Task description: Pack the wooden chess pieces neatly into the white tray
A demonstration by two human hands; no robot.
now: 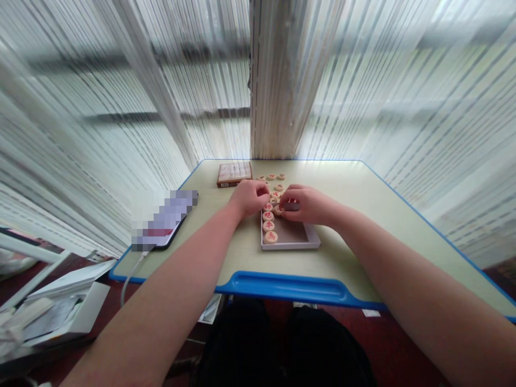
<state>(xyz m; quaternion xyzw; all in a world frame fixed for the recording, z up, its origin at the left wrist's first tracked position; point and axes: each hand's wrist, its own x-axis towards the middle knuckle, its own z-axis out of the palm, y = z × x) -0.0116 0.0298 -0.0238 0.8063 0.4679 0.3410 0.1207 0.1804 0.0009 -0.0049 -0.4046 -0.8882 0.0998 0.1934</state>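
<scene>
While sheer curtains hang behind blue-edged table, right grip pinches disc (left grip: cannot tell)

Red-lettered tan discs, pale-rimmed tray, blue-edged cream table, striped white curtains

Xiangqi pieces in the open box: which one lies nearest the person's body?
The red horse piece in the near-left corner of the open box; the other pieces there lie farther away.

Bare forearms forward and inward, left grip with curled fingers, right grip near it, similarly bent.
</scene>
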